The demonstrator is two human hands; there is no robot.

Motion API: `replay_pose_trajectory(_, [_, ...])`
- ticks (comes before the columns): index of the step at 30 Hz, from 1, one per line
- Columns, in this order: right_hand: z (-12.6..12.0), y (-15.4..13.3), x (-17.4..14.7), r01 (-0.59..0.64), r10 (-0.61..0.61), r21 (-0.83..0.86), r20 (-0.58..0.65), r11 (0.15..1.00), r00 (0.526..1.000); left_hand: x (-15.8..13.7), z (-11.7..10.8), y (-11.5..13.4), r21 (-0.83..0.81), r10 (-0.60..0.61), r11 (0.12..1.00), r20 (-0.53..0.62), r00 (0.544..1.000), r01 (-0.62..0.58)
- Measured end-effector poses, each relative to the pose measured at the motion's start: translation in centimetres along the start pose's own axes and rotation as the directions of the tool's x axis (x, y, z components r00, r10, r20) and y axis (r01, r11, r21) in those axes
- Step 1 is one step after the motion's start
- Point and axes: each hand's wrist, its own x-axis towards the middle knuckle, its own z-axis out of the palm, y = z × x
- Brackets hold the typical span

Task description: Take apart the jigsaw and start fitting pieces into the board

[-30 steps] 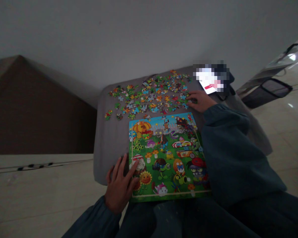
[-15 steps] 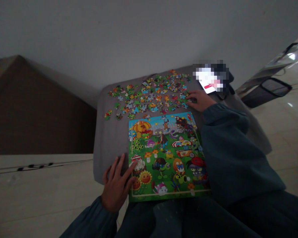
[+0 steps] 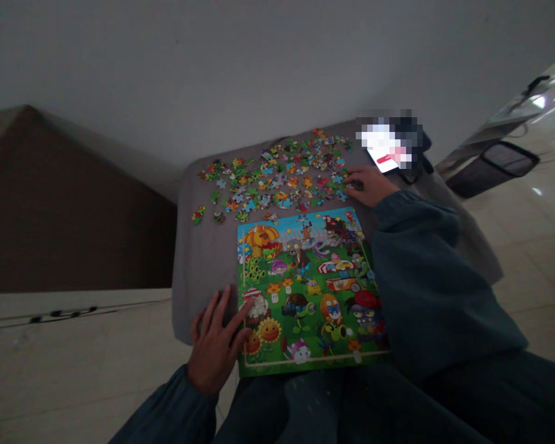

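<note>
A puzzle board (image 3: 300,296) with a bright picture of cartoon plants and zombies lies flat in front of me. My left hand (image 3: 215,345) is spread open at its lower left, fingertips resting over the left edge. Beyond the board, many loose jigsaw pieces (image 3: 282,182) are scattered. At the right side of these pieces, my right hand (image 3: 369,185) reaches in with thumb and forefinger apart. Its fingertips touch or hover just over a few blue and green pieces; no piece shows clearly held.
Everything lies on a grey cloth-covered surface (image 3: 197,259) against a wall. A lit phone (image 3: 383,148), partly blurred out, sits at the back right beside a dark item. A dark brown box-like piece of furniture (image 3: 74,209) stands to the left. A dark bin (image 3: 485,169) is on the right.
The whole view has shifted slightly. Both hands keep nearly the same places, the left on the board's edge and the right by the loose pieces.
</note>
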Motion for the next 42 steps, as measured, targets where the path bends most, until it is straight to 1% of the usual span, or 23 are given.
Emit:
replay_pose_trajectory(7, [0.2,0.1,0.0,-0.008,0.008,-0.001,-0.007,1.0,1.0,-0.1,0.3,-0.1,-0.012,0.01,1.0,0.009,1.0,-0.01])
replay_pose_trajectory(22, [0.4,0.4,0.1,-0.008,0.008,0.007,-0.011,1.0,1.0,-0.3,0.7,-0.4,-0.024,0.027,0.999,-0.015,1.0,-0.027])
replay_pose_trajectory(25, [0.3,0.4,0.1,-0.01,0.01,0.009,-0.014,1.0,1.0,-0.1,0.3,-0.7,-0.035,0.047,0.998,-0.013,0.999,-0.048])
replay_pose_trajectory(27, [0.2,0.3,0.1,-0.008,0.008,0.009,-0.005,1.0,1.0,0.2,-0.7,-1.1,-0.039,0.062,0.997,-0.033,0.998,-0.063])
replay_pose_trajectory(31, [-0.1,0.0,0.1,-0.012,0.012,0.005,0.022,1.0,1.0,2.5,-3.7,-1.4,-0.039,0.115,0.992,-0.141,0.983,-0.122])
replay_pose_trajectory(34, [-0.2,-0.2,0.1,-0.026,0.026,0.002,0.024,1.0,0.999,5.6,-5.7,-0.2,-0.075,0.186,0.977,-0.166,0.968,-0.201])
replay_pose_trajectory(37, [-0.1,-0.2,0.1,-0.028,0.028,-0.005,0.009,1.0,1.0,9.4,-6.6,1.5,-0.109,0.237,0.963,-0.1,0.966,-0.248])
replay_pose_trajectory(40, [0.0,-0.2,0.2,-0.028,0.028,-0.008,0.004,1.0,1.0,12.6,-6.4,2.9,-0.131,0.288,0.95,0.016,0.957,-0.284])
replay_pose_trajectory(42, [0.0,-0.2,0.3,-0.032,0.032,-0.006,0.0,0.999,0.999,14.1,-6.1,3.3,-0.144,0.321,0.941,0.09,0.943,-0.307])
